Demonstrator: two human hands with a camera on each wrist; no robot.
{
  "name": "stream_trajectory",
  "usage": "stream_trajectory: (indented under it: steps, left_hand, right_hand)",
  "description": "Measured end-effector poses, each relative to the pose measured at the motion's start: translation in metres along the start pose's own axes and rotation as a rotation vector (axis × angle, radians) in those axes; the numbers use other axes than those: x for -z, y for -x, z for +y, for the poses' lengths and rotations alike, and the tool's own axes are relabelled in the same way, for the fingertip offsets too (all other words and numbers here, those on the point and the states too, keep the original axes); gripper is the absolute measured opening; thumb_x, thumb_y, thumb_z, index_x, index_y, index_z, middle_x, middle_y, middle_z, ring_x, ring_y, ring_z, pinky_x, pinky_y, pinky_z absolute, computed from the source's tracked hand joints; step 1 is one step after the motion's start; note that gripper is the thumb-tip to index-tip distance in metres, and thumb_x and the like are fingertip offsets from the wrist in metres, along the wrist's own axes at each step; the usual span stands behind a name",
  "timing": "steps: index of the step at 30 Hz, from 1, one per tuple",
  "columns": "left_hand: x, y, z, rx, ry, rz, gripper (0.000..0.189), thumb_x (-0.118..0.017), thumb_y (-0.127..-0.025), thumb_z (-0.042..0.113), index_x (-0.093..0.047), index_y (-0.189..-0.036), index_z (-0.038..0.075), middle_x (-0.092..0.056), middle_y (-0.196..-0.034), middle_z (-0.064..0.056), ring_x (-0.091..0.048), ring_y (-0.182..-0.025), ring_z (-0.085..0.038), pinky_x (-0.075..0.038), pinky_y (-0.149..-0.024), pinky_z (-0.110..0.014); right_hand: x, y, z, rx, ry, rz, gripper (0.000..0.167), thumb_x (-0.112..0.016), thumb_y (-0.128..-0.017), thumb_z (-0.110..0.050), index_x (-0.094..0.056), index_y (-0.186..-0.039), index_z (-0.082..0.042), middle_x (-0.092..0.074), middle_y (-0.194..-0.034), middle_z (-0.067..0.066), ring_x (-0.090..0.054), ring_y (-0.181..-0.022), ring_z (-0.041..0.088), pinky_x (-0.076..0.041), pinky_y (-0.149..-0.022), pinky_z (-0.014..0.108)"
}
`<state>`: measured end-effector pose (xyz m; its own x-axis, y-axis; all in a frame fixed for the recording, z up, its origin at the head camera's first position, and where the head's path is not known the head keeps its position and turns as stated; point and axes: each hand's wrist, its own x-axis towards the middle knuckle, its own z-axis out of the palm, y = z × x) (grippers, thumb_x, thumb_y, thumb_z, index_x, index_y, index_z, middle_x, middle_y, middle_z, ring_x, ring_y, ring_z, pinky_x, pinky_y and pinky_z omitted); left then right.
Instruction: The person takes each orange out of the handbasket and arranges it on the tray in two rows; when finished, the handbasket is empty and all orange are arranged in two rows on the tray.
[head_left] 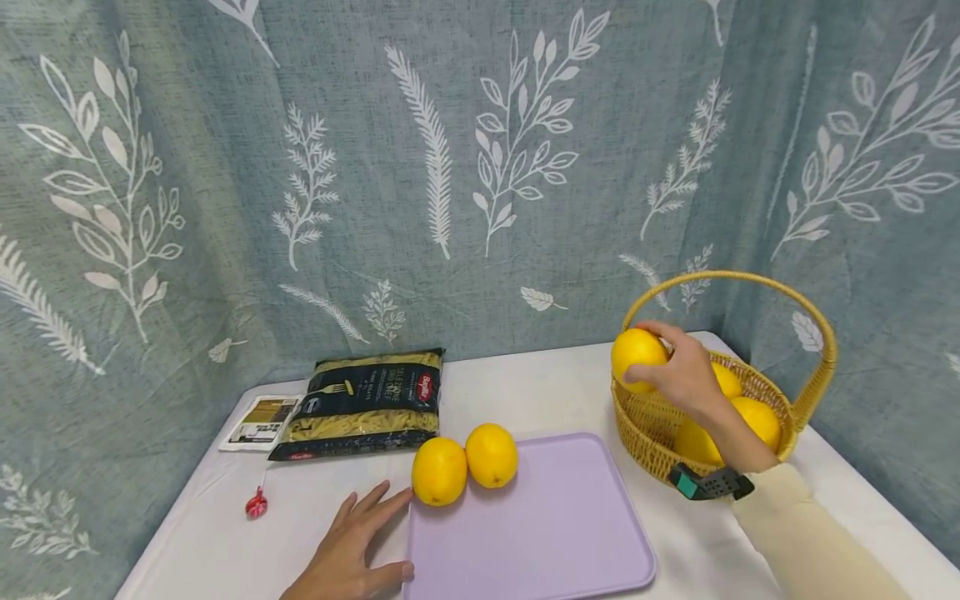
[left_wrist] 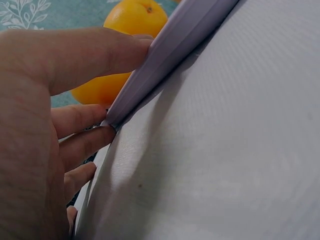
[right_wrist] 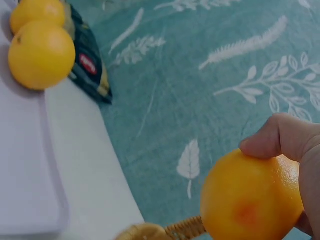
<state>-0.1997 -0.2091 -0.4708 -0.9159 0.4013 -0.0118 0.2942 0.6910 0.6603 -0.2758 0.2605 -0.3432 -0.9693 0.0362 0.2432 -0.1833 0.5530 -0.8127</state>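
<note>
My right hand grips an orange over the left rim of a wicker basket, beneath its arched handle. In the right wrist view the thumb lies across this orange. More oranges sit inside the basket, partly hidden by my forearm. My left hand touches the left edge of a lilac tray, fingers spread and mostly straight. The left wrist view shows its thumb and fingertips against the tray's rim. Two oranges stand side by side at the tray's far left corner.
A dark pasta bag lies behind the tray, with a small printed packet at its left. A red lollipop rests on the white table at left. Patterned curtains hang along the table's back and sides.
</note>
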Motion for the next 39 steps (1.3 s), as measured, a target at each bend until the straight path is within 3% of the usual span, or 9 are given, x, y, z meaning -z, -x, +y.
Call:
stream_trajectory:
  steps: [6, 11, 17, 24, 32, 39]
  left_hand:
    - [0.000, 0.000, 0.000, 0.009, 0.003, 0.004, 0.088, -0.081, -0.077, 0.052, -0.051, -0.150, 0.014, -0.042, -0.158, -0.017, -0.025, -0.150, -0.047, 0.002, -0.120, -0.072]
    - [-0.002, 0.000, 0.001, 0.040, 0.008, -0.004, 0.088, -0.080, -0.077, 0.052, -0.050, -0.151, 0.016, -0.041, -0.159, -0.015, -0.024, -0.150, -0.046, 0.003, -0.121, -0.071]
    - [-0.001, 0.001, 0.001, 0.034, 0.002, -0.009, 0.088, -0.080, -0.077, 0.053, -0.050, -0.151, 0.016, -0.039, -0.160, -0.017, -0.023, -0.150, -0.047, 0.003, -0.121, -0.072]
    - [-0.001, 0.000, 0.000, 0.032, -0.011, -0.007, 0.088, -0.080, -0.077, 0.054, -0.049, -0.151, 0.018, -0.038, -0.160, -0.017, -0.023, -0.150, -0.047, 0.002, -0.121, -0.072]
    - [-0.001, 0.001, -0.001, 0.016, -0.010, 0.002, 0.088, -0.080, -0.077, 0.054, -0.050, -0.151, 0.017, -0.039, -0.160, -0.018, -0.024, -0.150, -0.047, 0.001, -0.120, -0.073]
    - [-0.001, 0.001, -0.003, 0.010, -0.020, 0.001, 0.088, -0.079, -0.077, 0.055, -0.050, -0.151, 0.016, -0.040, -0.159, -0.017, -0.024, -0.150, -0.047, 0.001, -0.120, -0.073]
  right_hand:
    - [-0.018, 0.011, -0.004, 0.046, -0.052, -0.019, 0.073, -0.077, -0.080, -0.015, -0.051, -0.148, -0.009, -0.052, -0.138, 0.022, -0.059, -0.095, 0.034, -0.055, -0.072, 0.033]
    - [-0.035, 0.017, -0.005, 0.035, -0.103, -0.044, 0.072, -0.078, -0.077, -0.014, -0.054, -0.144, -0.010, -0.058, -0.126, 0.025, -0.058, -0.088, 0.032, -0.056, -0.067, 0.034]
    - [-0.056, 0.024, -0.006, -0.011, -0.195, -0.110, 0.073, -0.080, -0.076, -0.013, -0.053, -0.144, -0.011, -0.054, -0.133, 0.023, -0.059, -0.086, 0.031, -0.061, -0.064, 0.041]
    - [-0.085, 0.029, -0.002, -0.049, -0.212, -0.150, 0.071, -0.080, -0.075, -0.014, -0.055, -0.142, -0.011, -0.049, -0.143, 0.018, -0.063, -0.083, 0.030, -0.061, -0.064, 0.038]
    - [-0.111, 0.033, 0.003, -0.094, -0.216, -0.185, 0.069, -0.083, -0.072, -0.017, -0.059, -0.137, -0.014, -0.056, -0.137, 0.013, -0.064, -0.085, 0.029, -0.060, -0.065, 0.035]
    - [-0.124, 0.035, 0.007, -0.071, -0.160, -0.192, 0.069, -0.084, -0.067, -0.019, -0.062, -0.132, -0.013, -0.061, -0.129, 0.011, -0.063, -0.085, 0.025, -0.058, -0.064, 0.032]
